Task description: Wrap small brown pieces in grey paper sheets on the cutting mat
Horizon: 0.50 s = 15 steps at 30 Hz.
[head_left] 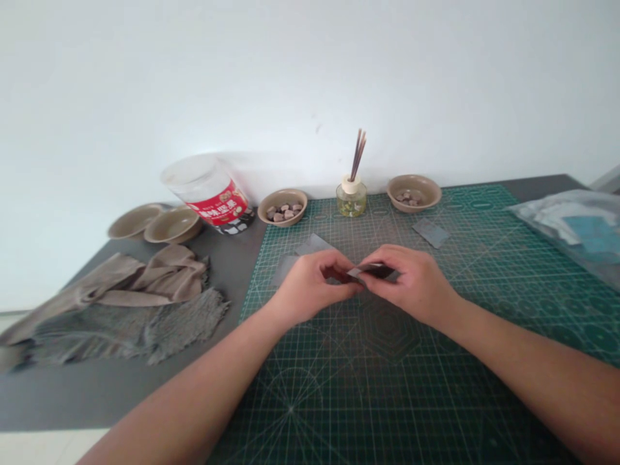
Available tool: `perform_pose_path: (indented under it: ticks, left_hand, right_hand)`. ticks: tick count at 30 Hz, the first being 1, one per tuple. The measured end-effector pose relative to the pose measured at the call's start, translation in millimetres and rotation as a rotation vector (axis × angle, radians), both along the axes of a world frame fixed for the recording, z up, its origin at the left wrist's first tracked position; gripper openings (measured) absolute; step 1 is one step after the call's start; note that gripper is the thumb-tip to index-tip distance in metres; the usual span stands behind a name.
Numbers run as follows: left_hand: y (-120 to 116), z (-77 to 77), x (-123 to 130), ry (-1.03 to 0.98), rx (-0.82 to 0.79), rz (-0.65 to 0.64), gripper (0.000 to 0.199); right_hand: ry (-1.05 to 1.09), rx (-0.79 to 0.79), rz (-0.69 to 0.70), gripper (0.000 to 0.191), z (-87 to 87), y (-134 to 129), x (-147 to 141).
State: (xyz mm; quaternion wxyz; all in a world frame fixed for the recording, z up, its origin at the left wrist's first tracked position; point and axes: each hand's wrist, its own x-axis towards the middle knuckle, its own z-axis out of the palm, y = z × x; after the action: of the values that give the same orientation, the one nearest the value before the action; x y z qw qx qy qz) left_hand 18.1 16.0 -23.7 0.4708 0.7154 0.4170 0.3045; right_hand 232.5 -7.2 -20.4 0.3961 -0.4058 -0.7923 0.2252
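Over the cutting mat [334, 381], my two hands meet at a small, flat, dark grey piece, like a thin packet [382, 270]. My right hand [416, 284] is closed round it, thumb below and fingers above. The fingertips of my left hand [310, 281] pinch its lighter left end. What it is made of cannot be made out. Behind my left hand lie thin grey rectangular pieces [314, 244], partly hidden by that hand. Another such grey rectangle [430, 232] lies flat on the mat beyond my right hand.
Along the wall stand a bowl of stones [283, 218], a reed diffuser [351, 199] and a second bowl with small stones [423, 199]. To the left are a clear tub with a red label [220, 205], two bowls [169, 227] and crumpled cloths [130, 310]. A plastic bag [581, 226] lies right.
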Motion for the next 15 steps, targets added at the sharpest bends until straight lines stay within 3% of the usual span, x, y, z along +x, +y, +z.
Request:
perform_pose_path:
  ticks: [2, 5, 11, 15]
  left_hand:
    - [2, -0.5, 0, -0.032, -0.031, 0.031, 0.024]
    - [5, -1.7, 0, -0.113, -0.073, 0.076, 0.028]
    - [6, -3.7, -1, -0.187, -0.079, 0.084, 0.018]
    - [7, -2.9, -1, -0.136, 0.005, 0.064, 0.017]
  right_hand:
    - [0.032, -0.055, -0.088, 0.004, 0.0, 2, 2]
    - [0.181, -0.232, -0.165, 0.012, -1.3, 8, 6]
    - [0.684, -0.694, 0.019, 0.009, -4.3, 16, 4]
    - [0.854, -0.873, 0.017, 0.024, -2.3, 14, 0]
